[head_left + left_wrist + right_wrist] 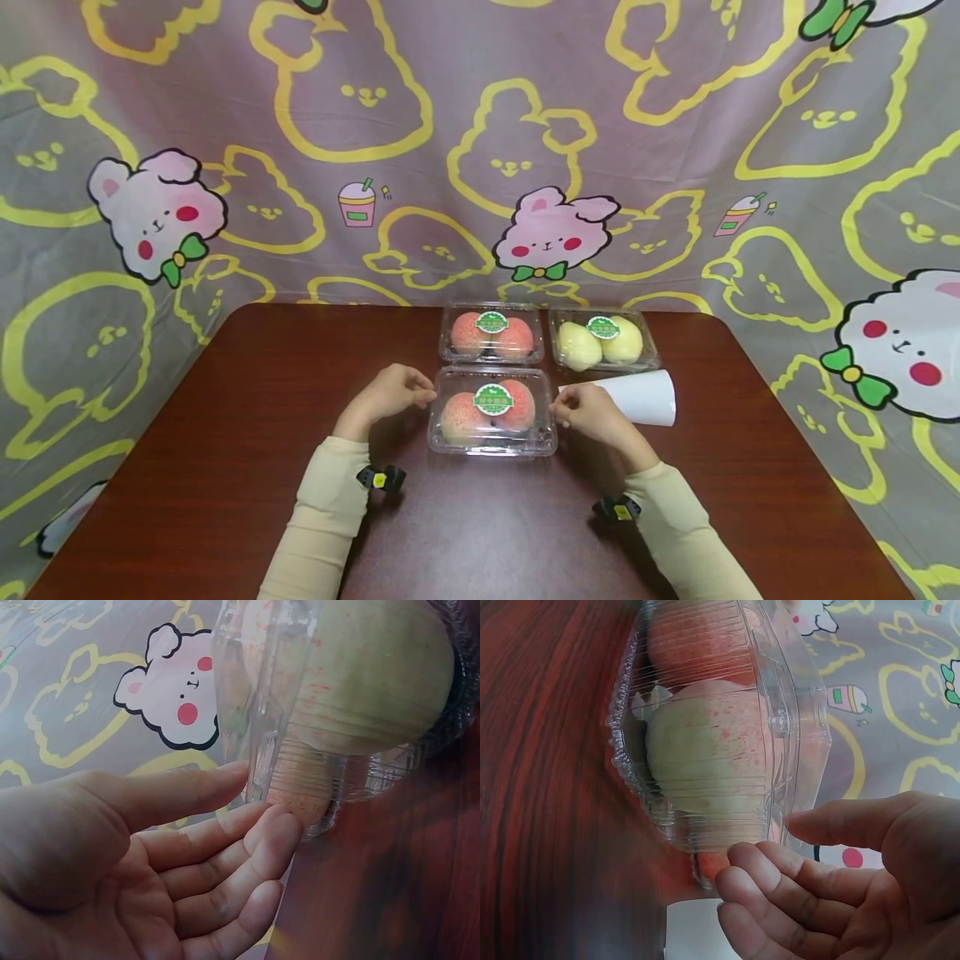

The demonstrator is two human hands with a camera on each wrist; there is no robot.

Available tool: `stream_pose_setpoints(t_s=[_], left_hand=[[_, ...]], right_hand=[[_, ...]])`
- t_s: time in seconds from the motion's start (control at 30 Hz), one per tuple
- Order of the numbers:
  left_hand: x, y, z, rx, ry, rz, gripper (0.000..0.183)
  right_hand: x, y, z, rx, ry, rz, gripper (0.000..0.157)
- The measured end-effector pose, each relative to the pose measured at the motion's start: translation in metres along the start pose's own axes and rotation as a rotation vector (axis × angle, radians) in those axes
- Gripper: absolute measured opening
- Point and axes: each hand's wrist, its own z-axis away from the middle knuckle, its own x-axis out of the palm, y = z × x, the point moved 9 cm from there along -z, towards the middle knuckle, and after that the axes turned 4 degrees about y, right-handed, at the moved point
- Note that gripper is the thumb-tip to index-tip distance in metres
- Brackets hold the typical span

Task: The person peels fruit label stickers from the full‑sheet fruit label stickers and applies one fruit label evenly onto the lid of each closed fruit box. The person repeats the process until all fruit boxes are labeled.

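A clear plastic clamshell box (492, 446) with two peaches (465, 417) and a round green-and-white label lies in the middle of the table. At its left end, my left hand (392, 392) pinches the rim between thumb and fingers; the left wrist view shows the fingertips (274, 825) at the box's edge. My right hand (596, 414) pinches the opposite end of the rim, with the thumb (832, 821) above and fingers below in the right wrist view. The lid is down over the peaches.
Directly behind stands a second clear box of peaches (491, 337). To its right is a clear box with pale yellow fruit (603, 342). A white cone-like roll (645, 397) lies behind my right hand. A patterned curtain (480, 167) hangs beyond the table (247, 400).
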Motion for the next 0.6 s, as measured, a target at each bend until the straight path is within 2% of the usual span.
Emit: stream_pose_setpoints(t_s=[0.13, 0.3, 0.6], left_hand=[[-0.003, 0.004, 0.003, 0.032, 0.001, -0.007, 0.023], [-0.004, -0.003, 0.002, -0.025, 0.010, -0.006, 0.021], [-0.011, -0.007, 0.006, -0.039, 0.011, -0.020, 0.022]], right_hand=[[0.002, -0.003, 0.000, -0.007, 0.001, 0.003, 0.019], [0.005, -0.004, -0.002, 0.003, -0.008, -0.005, 0.018], [0.013, -0.009, -0.007, 0.034, -0.029, -0.065, 0.018]])
